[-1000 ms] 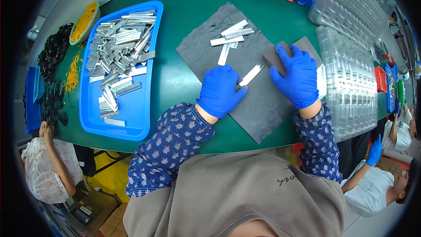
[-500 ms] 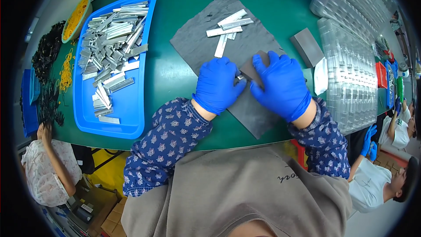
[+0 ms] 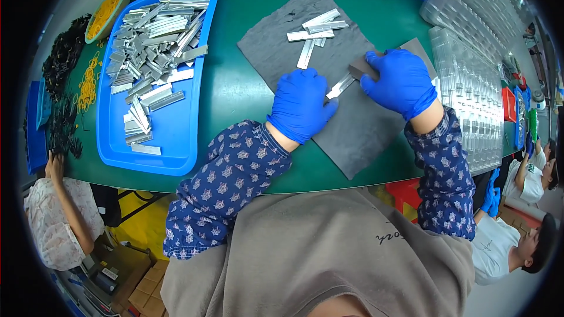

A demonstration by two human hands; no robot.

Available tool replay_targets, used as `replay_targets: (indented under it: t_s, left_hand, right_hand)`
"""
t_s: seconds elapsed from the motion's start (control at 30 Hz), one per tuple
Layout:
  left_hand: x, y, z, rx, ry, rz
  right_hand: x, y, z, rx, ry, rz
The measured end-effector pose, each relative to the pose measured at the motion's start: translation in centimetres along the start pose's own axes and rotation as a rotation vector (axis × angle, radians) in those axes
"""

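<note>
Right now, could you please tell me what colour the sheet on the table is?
The sheet is dark grey; it shows best in the head view.

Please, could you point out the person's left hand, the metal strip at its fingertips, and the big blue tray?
Left hand [image 3: 300, 105]: head view, on the back of the glove.
Metal strip [image 3: 341, 86]: head view, middle of its visible part.
Big blue tray [image 3: 175, 134]: head view, bare part of its bottom.

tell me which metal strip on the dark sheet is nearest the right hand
The lone strip between the left hand and right hand, apart from the crossed pile farther up the sheet.
</note>
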State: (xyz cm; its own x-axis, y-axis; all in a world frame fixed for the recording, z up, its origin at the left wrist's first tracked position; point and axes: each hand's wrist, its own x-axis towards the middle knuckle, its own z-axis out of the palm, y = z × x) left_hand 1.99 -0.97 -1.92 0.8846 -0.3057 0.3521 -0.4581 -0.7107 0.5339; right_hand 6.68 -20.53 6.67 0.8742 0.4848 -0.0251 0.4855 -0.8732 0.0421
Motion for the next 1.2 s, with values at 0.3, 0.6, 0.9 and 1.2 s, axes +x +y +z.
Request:
replay_targets:
  t_s: [0.3, 0.6, 0.9, 1.2]
  left_hand:
    - [-0.1, -0.3, -0.1, -0.031, -0.004, 0.001]
    - [-0.1, -0.5, -0.1, -0.051, 0.013, 0.028]
    - [0.1, -0.1, -0.9, -0.077, -0.041, -0.019]
    - [2.1, -0.7, -4.0, -0.383, -0.166, -0.106]
  right_hand:
    - [-0.4, 0.1, 0.2, -0.037, 0.066, -0.059]
    - [-0.8, -1.6, -0.5, -0.007, 0.055, -0.086]
    - [-0.6, 2.6, -1.0, 0.014, 0.169, 0.169]
    - [-4.9, 3.2, 3.0, 0.324, 0.349, 0.138]
